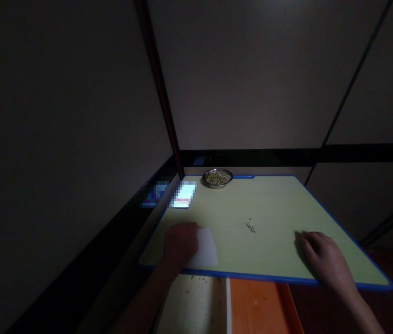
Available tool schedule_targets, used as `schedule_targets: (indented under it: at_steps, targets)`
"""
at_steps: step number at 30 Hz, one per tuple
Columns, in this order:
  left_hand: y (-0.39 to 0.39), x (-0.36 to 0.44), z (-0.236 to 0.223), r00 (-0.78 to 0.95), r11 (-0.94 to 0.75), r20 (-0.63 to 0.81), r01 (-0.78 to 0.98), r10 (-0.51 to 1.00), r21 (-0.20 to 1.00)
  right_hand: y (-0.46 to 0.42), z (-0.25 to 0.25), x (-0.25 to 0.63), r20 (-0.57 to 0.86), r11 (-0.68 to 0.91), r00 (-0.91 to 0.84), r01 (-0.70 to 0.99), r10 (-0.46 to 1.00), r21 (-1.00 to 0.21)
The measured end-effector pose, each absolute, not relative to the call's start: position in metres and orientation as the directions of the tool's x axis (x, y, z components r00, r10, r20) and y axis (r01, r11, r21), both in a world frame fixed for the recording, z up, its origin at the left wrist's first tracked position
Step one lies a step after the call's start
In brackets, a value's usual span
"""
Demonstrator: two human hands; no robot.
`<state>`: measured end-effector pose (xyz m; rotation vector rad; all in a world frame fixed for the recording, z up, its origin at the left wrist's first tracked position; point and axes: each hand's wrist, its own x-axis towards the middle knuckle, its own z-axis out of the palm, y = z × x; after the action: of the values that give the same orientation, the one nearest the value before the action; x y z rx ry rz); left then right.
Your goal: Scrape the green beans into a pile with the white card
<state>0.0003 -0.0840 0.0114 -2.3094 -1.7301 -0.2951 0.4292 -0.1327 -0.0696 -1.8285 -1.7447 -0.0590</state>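
My left hand (181, 243) is closed around one side of a flat white scraper-like sheet (206, 248), which lies at the near left of the pale green board (273, 199) with blue edging. On the right part of the board rests my right hand (325, 260), its fingers curled in loosely, with nothing visible in them. A small scatter of seeds or beans (250, 227) lies between the two hands, touched by neither. Toward the back left corner stands a round metal bowl (218, 184) holding many small greenish and whitish beans or seeds.
A phone with a lit screen (184, 195) lies at the board's left edge. Below the near edge are a cream container (196, 306) with dark specks inside and an orange container (259, 308) beside it. Walls close in at the left (78, 139) and back (252, 83).
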Motion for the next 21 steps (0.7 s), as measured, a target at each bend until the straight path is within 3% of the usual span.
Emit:
schedule_targets:
  at_steps: [3,6,8,11,14,17,21]
  targets:
    - [-0.083,0.004,0.016,0.277,-0.275,0.293,0.96,0.915,-0.051,-0.134,-0.064,0.424,0.416,0.06,0.164,0.878,0.894,-0.475]
    - [-0.081,0.016,0.023,0.281,-0.291,0.265,0.957,0.922,0.0,-0.135,-0.045,0.398,0.384,0.071,0.275,0.727,0.881,-0.683]
    - [-0.08,0.031,0.027,0.327,-0.346,0.242,0.938,0.913,0.038,-0.134,-0.023,0.366,0.365,0.144,0.244,0.62,0.899,-0.771]
    - [-0.082,0.056,0.03,0.414,-0.454,0.253,0.882,0.874,0.125,-0.131,0.012,0.313,0.334,0.28,0.015,0.512,0.943,-0.812]
    - [-0.087,0.075,0.033,0.488,-0.557,0.304,0.802,0.818,0.214,-0.128,0.034,0.277,0.263,0.304,-0.156,0.4,0.952,-0.864]
    - [-0.086,0.079,0.036,0.505,-0.617,0.366,0.711,0.782,0.336,-0.125,0.037,0.27,0.209,0.276,-0.199,0.418,0.957,-0.865]
    - [-0.073,0.068,0.031,0.34,-0.524,0.403,0.631,0.85,0.572,-0.12,0.035,0.288,0.189,0.231,-0.143,0.407,0.972,-0.884]
